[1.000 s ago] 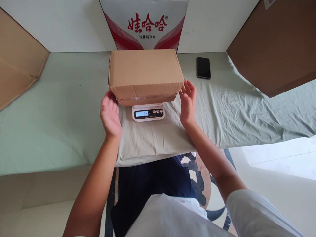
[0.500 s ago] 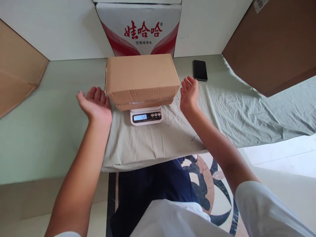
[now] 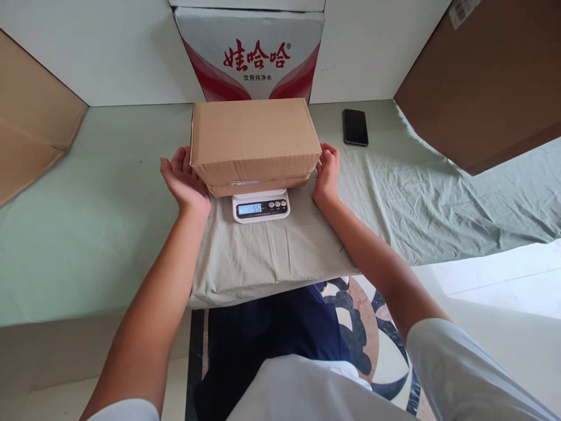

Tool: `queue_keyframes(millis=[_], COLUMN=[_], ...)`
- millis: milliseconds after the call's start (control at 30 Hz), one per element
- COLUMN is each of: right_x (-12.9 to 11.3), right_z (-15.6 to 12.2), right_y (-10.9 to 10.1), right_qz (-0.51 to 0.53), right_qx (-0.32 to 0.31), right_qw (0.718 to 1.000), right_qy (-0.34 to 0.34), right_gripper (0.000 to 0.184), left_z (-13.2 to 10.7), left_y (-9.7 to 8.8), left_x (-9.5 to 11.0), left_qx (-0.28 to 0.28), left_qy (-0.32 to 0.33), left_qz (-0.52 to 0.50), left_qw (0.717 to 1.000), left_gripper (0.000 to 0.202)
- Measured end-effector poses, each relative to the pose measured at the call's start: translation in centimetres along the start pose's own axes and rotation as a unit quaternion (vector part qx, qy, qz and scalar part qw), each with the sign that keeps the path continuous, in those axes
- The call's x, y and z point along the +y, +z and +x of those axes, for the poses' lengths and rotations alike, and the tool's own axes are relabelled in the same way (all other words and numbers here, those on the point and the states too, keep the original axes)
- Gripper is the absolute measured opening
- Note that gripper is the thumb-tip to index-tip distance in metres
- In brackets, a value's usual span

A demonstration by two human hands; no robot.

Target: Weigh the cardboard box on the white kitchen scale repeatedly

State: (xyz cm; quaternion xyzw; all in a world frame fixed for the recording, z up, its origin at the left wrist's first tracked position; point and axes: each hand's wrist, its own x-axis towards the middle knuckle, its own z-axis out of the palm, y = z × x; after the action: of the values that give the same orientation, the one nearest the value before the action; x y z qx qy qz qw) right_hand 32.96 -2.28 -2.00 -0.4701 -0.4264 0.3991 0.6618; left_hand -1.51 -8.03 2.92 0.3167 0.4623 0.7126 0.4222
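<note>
A brown cardboard box (image 3: 256, 131) rests on a small white digital scale (image 3: 262, 215), whose display appears to read 55. By the box's left side is my left hand (image 3: 186, 181), palm up, thumb apart, with some fingertips hidden behind the box's edge. My right hand (image 3: 328, 172) is at the right side, its fingers slightly curled along the lower corner. Both hands look open around the box; whether they press on it I cannot tell. The box sits level on the scale, hiding most of the weighing plate.
A black phone (image 3: 355, 127) lies on the green cloth (image 3: 131, 234) at the back right. A white and red carton (image 3: 252, 55) stands behind the box. Large brown cartons flank the table, one on the left (image 3: 35, 117) and one on the right (image 3: 491, 88).
Both hands have moved inward to the sides of the box, the left one rightward and the right one leftward. The box stays on the scale and the reading looks the same.
</note>
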Motion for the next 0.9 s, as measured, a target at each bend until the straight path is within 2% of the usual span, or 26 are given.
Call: queue_keyframes(millis=[133, 500, 700, 900], right_x=[-0.3, -1.4, -3.3, -4.2], right_z=[-0.1, -0.6, -1.9, -2.3], right_y=[0.2, 0.8, 1.4, 1.6], right_qz=[0.008, 0.016, 0.003, 0.009], right_qx=[0.010, 0.033, 0.045, 0.049], right_qw=[1.000, 0.999, 0.999, 0.998], right_qy=[0.002, 0.011, 0.015, 0.027], right_gripper=[0.053, 0.041, 0.034, 0.026], left_z=[0.1, 0.3, -0.1, -0.4], left_y=[0.3, 0.3, 0.3, 0.4], left_x=[0.0, -0.4, -0.3, -0.2], left_qx=[0.004, -0.012, 0.001, 0.003], left_qy=[0.002, 0.001, -0.010, -0.009], left_qz=[-0.029, 0.038, -0.074, -0.102], left_qw=[1.000, 0.999, 0.997, 0.995], left_gripper=[0.082, 0.086, 0.071, 0.068])
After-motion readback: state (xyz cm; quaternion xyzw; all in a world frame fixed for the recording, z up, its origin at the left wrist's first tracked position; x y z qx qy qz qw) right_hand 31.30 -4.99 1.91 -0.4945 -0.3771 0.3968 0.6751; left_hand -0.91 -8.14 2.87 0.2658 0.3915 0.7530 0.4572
